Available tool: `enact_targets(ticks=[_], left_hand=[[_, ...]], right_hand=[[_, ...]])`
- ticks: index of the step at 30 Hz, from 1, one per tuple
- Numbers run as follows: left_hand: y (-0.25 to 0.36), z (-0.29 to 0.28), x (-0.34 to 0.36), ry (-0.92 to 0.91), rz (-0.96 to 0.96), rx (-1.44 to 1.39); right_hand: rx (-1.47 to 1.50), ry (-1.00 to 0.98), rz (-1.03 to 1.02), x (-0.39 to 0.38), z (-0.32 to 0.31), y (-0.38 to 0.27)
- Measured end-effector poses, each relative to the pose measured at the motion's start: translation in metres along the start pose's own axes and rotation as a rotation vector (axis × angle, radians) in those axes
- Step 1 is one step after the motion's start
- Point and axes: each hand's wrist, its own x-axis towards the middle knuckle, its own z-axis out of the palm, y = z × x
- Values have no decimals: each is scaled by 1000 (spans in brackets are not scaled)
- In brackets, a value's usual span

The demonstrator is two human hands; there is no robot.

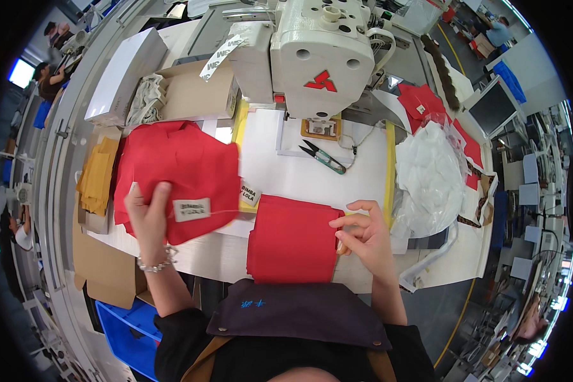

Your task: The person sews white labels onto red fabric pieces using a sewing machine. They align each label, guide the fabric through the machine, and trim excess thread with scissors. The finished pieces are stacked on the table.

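Note:
My left hand (pixel 148 213) grips a red fabric piece (pixel 204 165), thumb on top, at the left of the table. A small white label (pixel 191 210) with dark print sits on that piece, and a thin thread trails rightward from it. In front of me lies a neat stack of red fabric pieces (pixel 293 242). At the stack's right edge is my right hand (pixel 365 234), its fingers curled in toward the thumb; whatever may be between them is too small to make out. Another white label (pixel 249 193) shows between the held piece and the stack.
A white sewing machine (pixel 321 57) stands at the back, with thread snips (pixel 323 156) before it. Left are yellow-brown strips (pixel 97 175), a cardboard box (pixel 200 89) and a white box (pixel 126 76). Right lie a clear plastic bag of white material (pixel 430 178) and red pieces (pixel 421 105).

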Motion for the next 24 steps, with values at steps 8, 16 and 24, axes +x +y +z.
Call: enact_targets(ticks=[8, 16, 24], left_hand=[[-21, -93, 56, 54, -216, 1083], [-38, -36, 51, 55, 236, 966], [-22, 10, 43, -56, 227, 851]], right_hand=[[-1028, 344, -693, 53, -29, 27], [-1280, 194, -794, 109, -13, 38], [-1220, 352, -578, 56, -21, 62]])
